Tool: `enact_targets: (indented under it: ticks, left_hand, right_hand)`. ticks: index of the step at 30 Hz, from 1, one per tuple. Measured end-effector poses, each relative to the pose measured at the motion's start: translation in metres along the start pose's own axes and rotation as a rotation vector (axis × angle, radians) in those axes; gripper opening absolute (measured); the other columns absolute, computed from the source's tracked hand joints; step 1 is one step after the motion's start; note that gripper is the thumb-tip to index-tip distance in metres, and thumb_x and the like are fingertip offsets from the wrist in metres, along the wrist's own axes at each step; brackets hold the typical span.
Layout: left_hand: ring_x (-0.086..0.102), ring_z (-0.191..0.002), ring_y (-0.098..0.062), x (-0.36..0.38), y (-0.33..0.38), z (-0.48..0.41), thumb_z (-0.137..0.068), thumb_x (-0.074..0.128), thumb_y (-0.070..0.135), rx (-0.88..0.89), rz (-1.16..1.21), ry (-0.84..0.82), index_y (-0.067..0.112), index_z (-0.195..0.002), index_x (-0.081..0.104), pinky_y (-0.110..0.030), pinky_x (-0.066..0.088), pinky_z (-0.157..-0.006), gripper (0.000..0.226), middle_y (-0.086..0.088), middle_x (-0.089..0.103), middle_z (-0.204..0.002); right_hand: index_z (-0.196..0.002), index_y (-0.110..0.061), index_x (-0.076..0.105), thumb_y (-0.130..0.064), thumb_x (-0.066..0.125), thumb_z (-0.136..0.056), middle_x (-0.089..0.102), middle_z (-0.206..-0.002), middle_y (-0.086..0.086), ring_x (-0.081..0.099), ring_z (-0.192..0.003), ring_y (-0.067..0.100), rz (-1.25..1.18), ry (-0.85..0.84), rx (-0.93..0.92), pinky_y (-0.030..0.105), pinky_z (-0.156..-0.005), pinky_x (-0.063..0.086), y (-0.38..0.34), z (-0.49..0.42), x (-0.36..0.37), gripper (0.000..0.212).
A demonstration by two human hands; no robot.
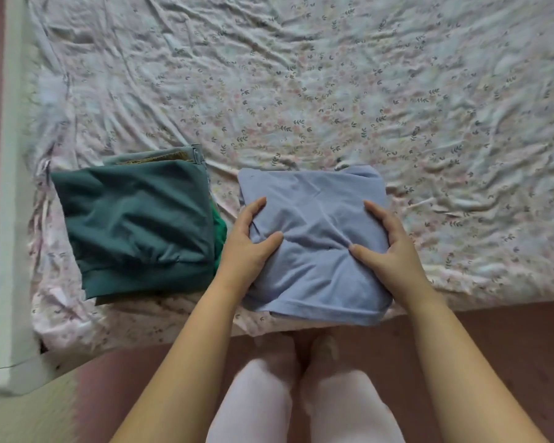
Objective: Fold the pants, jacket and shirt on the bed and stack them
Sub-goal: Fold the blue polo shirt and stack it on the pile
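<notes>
A folded lavender-blue shirt (314, 219) lies near the bed's front edge. My left hand (247, 241) grips its left side, thumb on top and fingers curled round the edge. My right hand (387, 244) grips its right side the same way. To the left sits a folded dark teal jacket (135, 225) stacked on another folded garment, whose grey-blue and tan edge (163, 156) shows at the back. A strip of bright green fabric (219, 231) peeks out at the stack's right side.
The bed has a wrinkled floral sheet (301, 91) stretching far back and right. A pale bed frame edge (10, 187) runs along the left. My legs (295, 394) stand on a reddish floor (509, 330) below the bed's front edge.
</notes>
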State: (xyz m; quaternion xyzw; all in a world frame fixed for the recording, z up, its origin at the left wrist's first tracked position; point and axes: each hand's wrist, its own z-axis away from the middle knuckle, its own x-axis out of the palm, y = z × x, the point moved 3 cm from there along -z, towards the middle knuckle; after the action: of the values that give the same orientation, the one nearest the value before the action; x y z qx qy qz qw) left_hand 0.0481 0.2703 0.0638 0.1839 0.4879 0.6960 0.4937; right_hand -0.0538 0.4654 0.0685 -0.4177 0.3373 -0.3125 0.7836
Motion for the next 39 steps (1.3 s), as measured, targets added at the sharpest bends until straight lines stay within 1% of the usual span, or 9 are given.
enact_targets:
  ticks: [2, 7, 12, 15, 18, 26, 29, 33, 39]
  left_hand:
    - [0.043, -0.119, 0.0, -0.012, -0.005, 0.021, -0.081, 0.069, 0.018, -0.011, -0.03, 0.037, 0.034, -0.129, 0.044, -0.019, 0.036, -0.099, 0.056, 0.02, 0.044, -0.128]
    - [0.044, -0.12, -0.002, -0.03, -0.018, 0.075, -0.081, 0.069, 0.016, -0.002, 0.005, 0.118, 0.035, -0.127, 0.044, -0.018, 0.037, -0.099, 0.055, 0.018, 0.045, -0.128]
    - [0.044, -0.118, -0.001, -0.07, -0.039, 0.109, -0.083, 0.066, 0.015, -0.008, 0.055, 0.22, 0.035, -0.126, 0.044, -0.019, 0.038, -0.098, 0.052, 0.016, 0.045, -0.129]
    - [0.045, -0.108, 0.014, -0.11, -0.049, 0.11, -0.084, 0.065, 0.016, 0.009, 0.051, 0.278, 0.038, -0.122, 0.043, -0.003, 0.037, -0.089, 0.049, 0.026, 0.044, -0.122]
    - [0.041, -0.101, 0.029, -0.158, -0.054, 0.096, -0.085, 0.063, 0.016, 0.052, 0.041, 0.29, 0.043, -0.122, 0.041, 0.004, 0.036, -0.082, 0.05, 0.04, 0.038, -0.117]
    - [0.039, -0.106, 0.029, -0.269, -0.059, 0.027, -0.088, 0.058, 0.012, 0.215, -0.091, 0.201, 0.054, -0.124, 0.03, 0.003, 0.037, -0.083, 0.062, 0.046, 0.03, -0.12]
    - [0.035, -0.112, 0.025, -0.279, -0.086, -0.003, -0.091, 0.055, 0.014, 0.155, -0.17, 0.119, 0.052, -0.126, 0.027, -0.001, 0.033, -0.089, 0.059, 0.038, 0.028, -0.128]
    - [0.034, -0.133, -0.01, -0.285, -0.129, -0.033, -0.091, 0.055, 0.018, -0.064, -0.154, 0.009, 0.043, -0.13, 0.031, -0.027, 0.033, -0.106, 0.052, 0.012, 0.033, -0.143]
    - [0.034, -0.116, 0.004, -0.286, -0.127, -0.062, -0.087, 0.061, 0.019, 0.063, -0.261, 0.153, 0.032, -0.138, 0.032, -0.007, 0.027, -0.093, 0.06, 0.013, 0.035, -0.13]
  right_hand:
    - [-0.127, -0.037, 0.039, -0.004, 0.068, -0.079, 0.04, -0.124, -0.025, 0.042, -0.108, -0.008, -0.031, 0.01, 0.006, -0.006, -0.078, 0.034, 0.0, 0.024, 0.008, 0.065]
    - [-0.13, -0.034, 0.041, -0.01, 0.07, -0.079, 0.041, -0.13, -0.018, 0.043, -0.112, -0.005, -0.043, -0.008, -0.016, -0.005, -0.081, 0.035, -0.004, 0.063, 0.022, 0.063]
    - [-0.126, -0.035, 0.043, -0.011, 0.068, -0.081, 0.045, -0.125, -0.025, 0.045, -0.119, -0.002, -0.042, -0.005, -0.057, 0.02, -0.1, 0.038, -0.018, 0.079, 0.062, 0.056]
    - [-0.124, -0.036, 0.043, -0.009, 0.067, -0.081, 0.042, -0.121, -0.033, 0.044, -0.112, -0.017, -0.017, -0.028, -0.1, 0.01, -0.098, 0.038, -0.033, 0.076, 0.104, 0.056]
    - [-0.118, -0.043, 0.043, -0.008, 0.067, -0.081, 0.043, -0.123, -0.031, 0.043, -0.114, -0.017, -0.03, -0.019, -0.159, 0.003, -0.094, 0.036, -0.051, 0.062, 0.152, 0.057]
    - [-0.119, -0.039, 0.043, -0.002, 0.064, -0.083, 0.043, -0.124, -0.029, 0.043, -0.111, -0.021, -0.074, 0.083, -0.314, 0.001, -0.09, 0.035, -0.09, 0.005, 0.258, 0.056]
    - [-0.133, -0.031, 0.038, -0.01, 0.061, -0.086, 0.043, -0.133, -0.019, 0.041, -0.121, -0.007, 0.17, -0.002, -0.243, 0.009, -0.099, 0.032, -0.063, -0.024, 0.285, 0.056]
    - [-0.138, -0.024, 0.036, -0.016, 0.06, -0.086, 0.044, -0.134, 0.001, 0.043, -0.121, 0.012, 0.34, -0.026, -0.136, 0.015, -0.096, 0.028, -0.034, -0.041, 0.296, 0.057]
    - [-0.142, -0.032, 0.025, -0.032, 0.06, -0.086, 0.032, -0.137, 0.011, 0.041, -0.123, 0.028, 0.502, 0.017, -0.168, 0.036, -0.092, 0.042, -0.036, -0.066, 0.312, 0.066]
